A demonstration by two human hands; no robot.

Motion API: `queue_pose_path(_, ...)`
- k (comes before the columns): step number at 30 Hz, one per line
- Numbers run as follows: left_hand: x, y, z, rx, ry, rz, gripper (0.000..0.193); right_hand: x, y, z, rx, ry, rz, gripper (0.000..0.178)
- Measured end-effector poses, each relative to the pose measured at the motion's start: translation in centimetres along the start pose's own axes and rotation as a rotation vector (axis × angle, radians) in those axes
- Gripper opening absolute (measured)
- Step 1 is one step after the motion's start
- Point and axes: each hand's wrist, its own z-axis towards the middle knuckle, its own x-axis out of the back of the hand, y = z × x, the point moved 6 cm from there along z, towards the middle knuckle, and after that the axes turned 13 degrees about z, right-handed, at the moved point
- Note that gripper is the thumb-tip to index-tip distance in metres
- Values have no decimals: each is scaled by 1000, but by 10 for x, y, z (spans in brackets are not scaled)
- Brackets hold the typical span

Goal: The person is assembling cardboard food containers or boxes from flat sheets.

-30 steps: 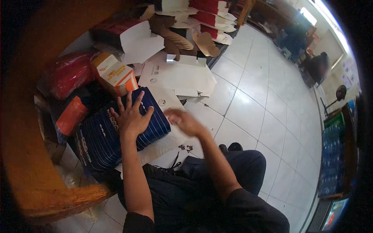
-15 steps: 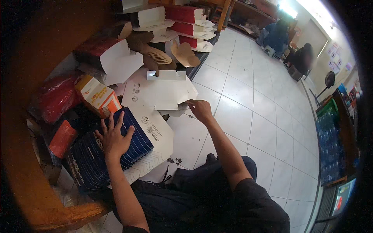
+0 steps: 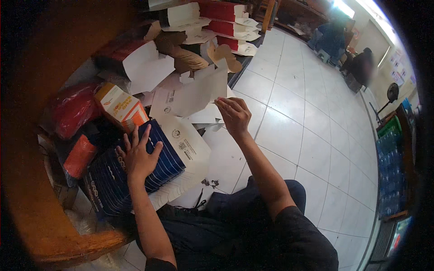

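My left hand (image 3: pixel 140 157) lies spread, fingers apart, on top of a slanted stack of dark blue flat cardboard box blanks (image 3: pixel 110 187) with white print. Out of the stack's right side stick pale inner flaps with small dark print. Beyond it, my right hand (image 3: pixel 235 116) pinches the right edge of a white cardboard sheet (image 3: pixel 201 92), which is bent up and tilted at that edge. Under and beside this sheet lie more pale printed cardboard panels (image 3: pixel 185 144).
Behind are folded red boxes (image 3: pixel 226 29), a white-flapped box (image 3: pixel 147 67) and brown cardboard pieces (image 3: pixel 192 58). An orange-and-white carton (image 3: pixel 120 106) and red plastic-wrapped bundles (image 3: pixel 74 113) sit left. Two people sit far off; a black fan (image 3: pixel 392 92) stands right.
My right hand has moved a little away from me, lifting the white cardboard sheet's edge, which lay flatter before. My left hand stays spread on the blue stack. The view has shifted slightly.
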Motion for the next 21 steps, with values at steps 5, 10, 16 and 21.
queue_pose_path(5, 3, -3, -2, 1, 32, -61, 69, 8, 11, 5, -58, 30, -86, 14)
queue_pose_path(10, 8, -4, -6, -18, 70, -139, 68, 32, 47, 2, -540, 50, -168, 9)
queue_pose_path(16, 49, 10, -24, -112, 345, -277, 66, 53, 3, 24, -126, 203, 21, 16)
queue_pose_path(21, 55, 70, -52, -375, 298, -719, 65, 43, -11, 22, -101, 132, 71, 22)
